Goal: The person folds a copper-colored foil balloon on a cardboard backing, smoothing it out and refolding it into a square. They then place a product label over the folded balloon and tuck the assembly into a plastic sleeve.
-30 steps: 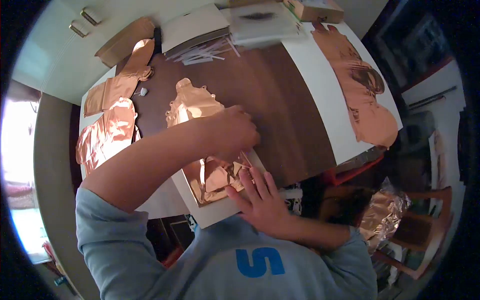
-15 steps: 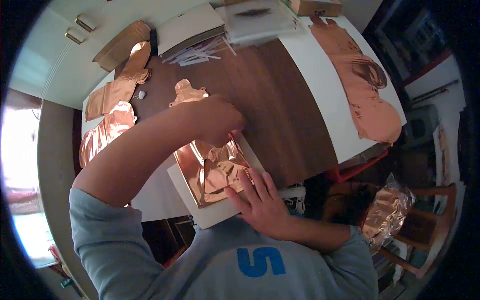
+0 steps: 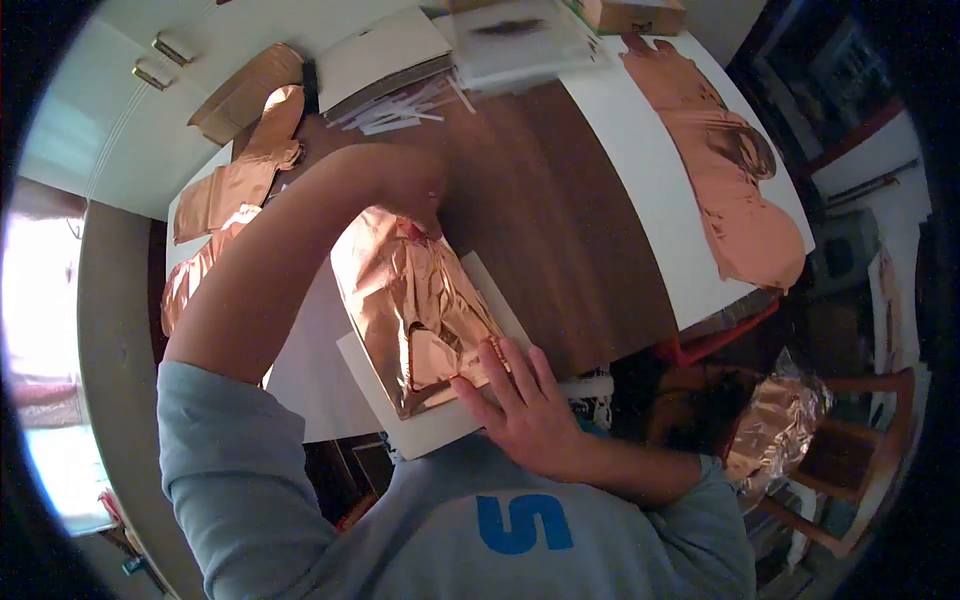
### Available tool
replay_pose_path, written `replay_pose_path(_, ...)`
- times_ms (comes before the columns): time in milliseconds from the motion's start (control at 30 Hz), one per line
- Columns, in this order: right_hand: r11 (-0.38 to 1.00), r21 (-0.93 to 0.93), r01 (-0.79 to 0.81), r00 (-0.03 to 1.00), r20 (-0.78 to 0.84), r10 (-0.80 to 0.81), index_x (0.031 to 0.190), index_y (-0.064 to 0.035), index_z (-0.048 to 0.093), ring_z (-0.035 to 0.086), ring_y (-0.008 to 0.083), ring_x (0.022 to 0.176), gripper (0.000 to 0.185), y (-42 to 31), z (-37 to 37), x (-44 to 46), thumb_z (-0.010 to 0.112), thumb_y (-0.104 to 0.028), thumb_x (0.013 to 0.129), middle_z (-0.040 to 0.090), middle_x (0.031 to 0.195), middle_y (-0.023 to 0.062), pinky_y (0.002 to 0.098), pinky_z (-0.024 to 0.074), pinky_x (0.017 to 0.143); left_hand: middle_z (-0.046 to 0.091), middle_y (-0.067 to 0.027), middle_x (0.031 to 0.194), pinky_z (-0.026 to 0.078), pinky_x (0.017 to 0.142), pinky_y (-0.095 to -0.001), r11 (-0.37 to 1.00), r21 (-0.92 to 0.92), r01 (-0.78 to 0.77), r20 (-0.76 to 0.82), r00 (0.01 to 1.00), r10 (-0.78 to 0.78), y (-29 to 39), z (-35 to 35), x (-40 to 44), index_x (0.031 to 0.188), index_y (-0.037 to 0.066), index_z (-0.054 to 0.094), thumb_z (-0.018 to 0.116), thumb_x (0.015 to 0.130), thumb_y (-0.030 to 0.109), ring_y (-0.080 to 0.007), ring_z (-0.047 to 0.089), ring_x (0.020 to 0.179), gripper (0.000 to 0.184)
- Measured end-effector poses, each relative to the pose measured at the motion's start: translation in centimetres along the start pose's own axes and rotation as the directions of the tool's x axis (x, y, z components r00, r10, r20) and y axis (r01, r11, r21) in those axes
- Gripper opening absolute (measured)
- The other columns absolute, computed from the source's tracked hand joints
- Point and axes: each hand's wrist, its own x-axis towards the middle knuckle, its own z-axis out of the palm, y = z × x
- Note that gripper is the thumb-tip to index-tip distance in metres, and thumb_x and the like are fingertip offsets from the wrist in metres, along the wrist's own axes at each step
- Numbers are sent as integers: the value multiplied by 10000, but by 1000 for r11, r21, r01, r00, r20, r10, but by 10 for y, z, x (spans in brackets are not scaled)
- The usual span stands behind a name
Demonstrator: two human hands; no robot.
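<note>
A sheet of shiny copper-coloured foil, wrinkled in its middle, lies on a pale board at the near edge of the brown table. My left hand is closed over the upper end of the foil. Something small and red shows beneath its fingers, but what they grip is largely hidden. My right hand rests flat with spread fingers on the lower right corner of foil and board, and its fingertips touch the foil.
Copper foil pieces lie at the left and on the white strip at the right. White paper strips, a stack of boards, a plastic-like sheet and a cardboard box stand at the back. Crumpled foil rests on a chair.
My left hand has moved up and left, away from my right hand, along the foil. More of the wrinkled foil now shows between the hands. My right hand has stayed in place.
</note>
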Motion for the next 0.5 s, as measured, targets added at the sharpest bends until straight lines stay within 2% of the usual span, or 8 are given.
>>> replay_pose_path(33, 1000, 4, 1, 1000, -10, -1, 1417, -115, 453, 372, 451, 1356, 577, 0, 1, 0, 568, -356, 905, 377, 1472, 283, 607, 312, 1086, 727, -101, 795, 532, 698, -409, 999, 1, -48, -83, 995, 48, -7, 6, 1, 780, 84, 766, 747, 751, 445, -281, 681, 756, 363)
replay_pose_path(133, 1000, 7, 2, 999, -39, -2, 1398, -112, 468, 388, 453, 1334, 529, 0, 4, -1, 553, -310, 915, 388, 1458, 287, 607, 332, 1070, 726, -91, 851, 517, 813, -417, 978, 127, 165, -228, 965, -133, -12, 12, -5, 867, 106, 765, 738, 764, 414, -263, 682, 813, 326)
replay_pose_path(233, 1000, 25, 9, 999, -50, -8, 1379, -109, 485, 403, 456, 1316, 496, 1, -1, 3, 543, -281, 918, 403, 1439, 290, 608, 346, 1058, 704, -80, 1013, 454, 957, -451, 945, 117, 305, -526, 826, -201, -23, 26, -5, 978, 148, 746, 722, 787, 315, -283, 657, 986, 255)
replay_pose_path(333, 998, 60, -6, 999, -39, 8, 1444, -84, 416, 311, 457, 1400, 553, 0, 6, 0, 449, -238, 914, 341, 1491, 304, 619, 273, 1106, 633, -92, 1182, 356, 1076, -478, 953, 200, 227, -777, 629, 13, -6, 58, -25, 1130, 170, 689, 684, 821, 274, -342, 559, 1178, 326)
replay_pose_path(400, 1000, 22, -2, 999, -35, 3, 1375, -111, 487, 378, 459, 1339, 496, 0, 2, 2, 524, -254, 901, 396, 1450, 276, 614, 322, 1074, 536, -222, 1298, 384, 1033, -524, 993, 107, -51, -821, 559, 117, 40, 89, -43, 1122, 21, 643, 662, 808, 331, -407, 483, 1241, 441)
replay_pose_path(467, 1000, 26, -5, 1000, -19, 6, 1345, -130, 522, 404, 461, 1316, 479, 0, 4, -1, 568, -263, 886, 419, 1435, 256, 614, 341, 1063, 484, -212, 1402, 325, 1109, -521, 875, 234, -423, -744, 501, 442, 67, 131, -33, 1248, 8, 591, 623, 852, 415, -381, 440, 1324, 569)
replay_pose_path(500, 999, 51, -8, 1000, -9, 8, 1350, -135, 522, 397, 461, 1322, 491, -1, 10, -4, 573, -263, 879, 413, 1441, 249, 617, 335, 1067, 463, -201, 1429, 310, 1123, -518, 879, 208, -429, -716, 545, 436, 81, 142, -37, 1277, 14, 574, 612, 860, 437, -372, 423, 1344, 595)
